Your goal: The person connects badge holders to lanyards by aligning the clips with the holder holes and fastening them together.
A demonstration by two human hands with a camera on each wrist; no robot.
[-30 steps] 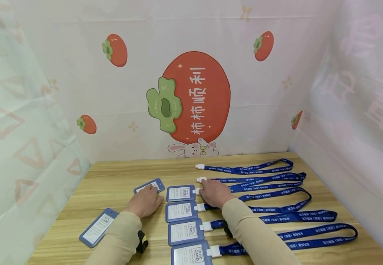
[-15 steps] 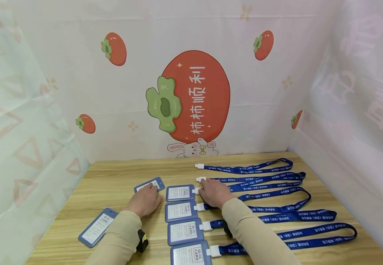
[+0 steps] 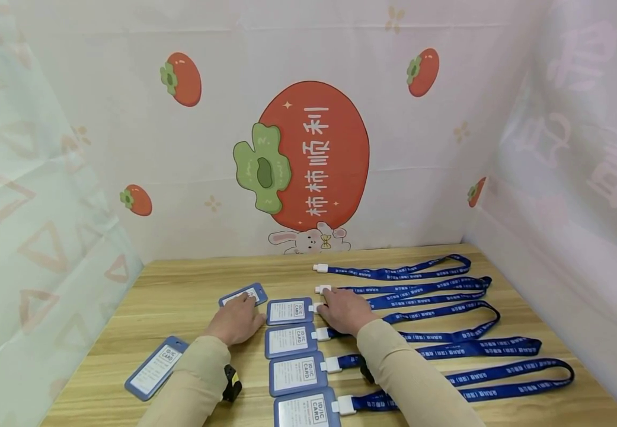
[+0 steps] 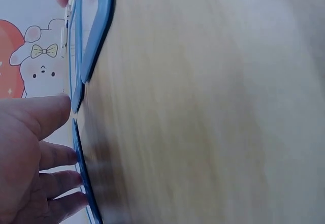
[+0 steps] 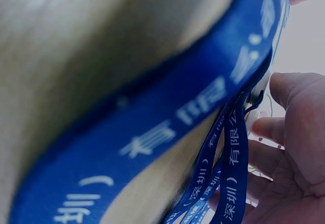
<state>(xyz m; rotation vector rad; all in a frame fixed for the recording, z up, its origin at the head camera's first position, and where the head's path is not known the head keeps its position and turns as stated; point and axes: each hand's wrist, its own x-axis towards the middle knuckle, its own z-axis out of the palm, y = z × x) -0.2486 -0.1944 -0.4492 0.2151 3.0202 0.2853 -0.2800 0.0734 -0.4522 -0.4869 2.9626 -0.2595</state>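
Note:
My left hand (image 3: 237, 319) rests its fingertips on a blue-framed ID card holder (image 3: 228, 298) lying flat at the back left. In the left wrist view, its fingers (image 4: 58, 183) lie along the holder's edge, with the thumb apart from them. My right hand (image 3: 348, 311) reaches over the lanyards, its index fingertip on the white clip (image 3: 322, 289) of the second lanyard from the back. Its thumb is beside the white connector of the farthest joined card holder (image 3: 290, 311). The right wrist view shows those fingers (image 5: 266, 155) loosely extended behind blue straps (image 5: 152, 127).
Several card holders with lanyards attached form a column, the nearest holder (image 3: 308, 409) at the front. Another loose card holder (image 3: 156, 367) lies front left. The rearmost blue lanyard (image 3: 393, 273) is unattached. Fabric walls (image 3: 308, 53) enclose the wooden table (image 3: 180, 273).
My left hand and the card holder under its fingertips have shifted slightly to the right, towards the column. My right hand stays at the clip. The head view has shifted slightly.

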